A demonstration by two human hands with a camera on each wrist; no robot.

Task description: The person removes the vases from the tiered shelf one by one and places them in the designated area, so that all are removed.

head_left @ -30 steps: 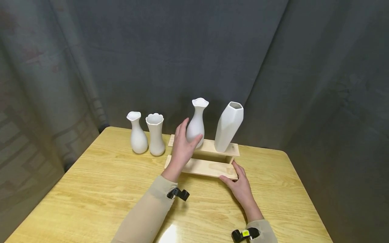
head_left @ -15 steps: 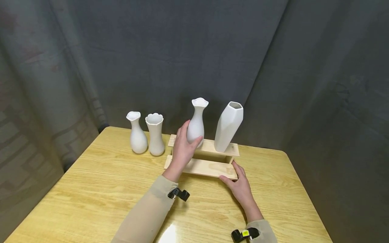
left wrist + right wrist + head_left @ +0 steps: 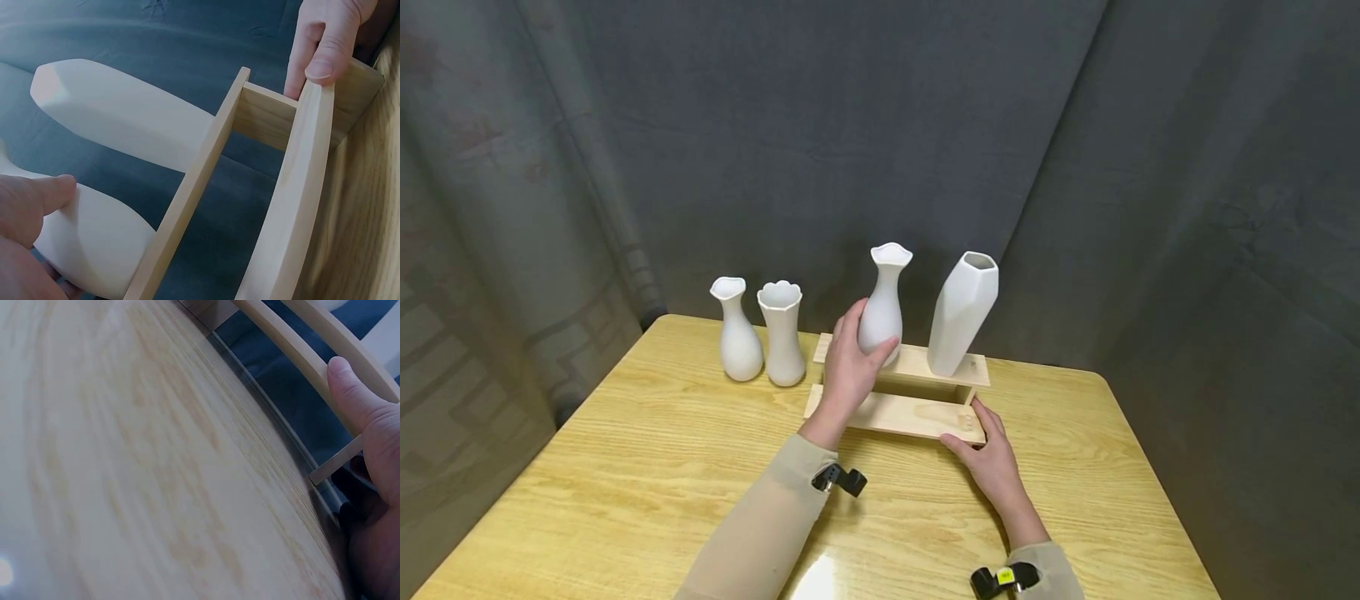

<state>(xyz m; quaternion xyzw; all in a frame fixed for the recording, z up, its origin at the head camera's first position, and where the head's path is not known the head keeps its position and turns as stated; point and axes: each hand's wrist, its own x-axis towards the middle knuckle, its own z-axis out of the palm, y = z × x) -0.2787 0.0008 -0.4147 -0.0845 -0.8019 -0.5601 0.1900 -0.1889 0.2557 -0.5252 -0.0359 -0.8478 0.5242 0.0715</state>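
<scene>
My left hand (image 3: 850, 362) grips the lower body of a white vase (image 3: 882, 321) with a wavy rim, its thumb across the near side. This vase stands upright on the upper board of a two-tier wooden stand (image 3: 902, 412). At the stand's right end, my right hand (image 3: 995, 462) holds the lower board, thumb on the front edge and fingers round the end. To the right on the upper board is a faceted white vase (image 3: 962, 312), its top leaning right in the head view. The left wrist view shows the thumb against the gripped vase (image 3: 94, 244).
Left of the stand, a wavy-rimmed white vase (image 3: 742, 346) and a scalloped-rim white vase (image 3: 786, 346) stand on the wooden table (image 3: 625, 467). A dark grey curtain (image 3: 820, 150) hangs behind the table's back edge.
My left fingers and thumb have shifted slightly down and settled against the vase over the last second. The right hand, the stand and the other vases stay in place.
</scene>
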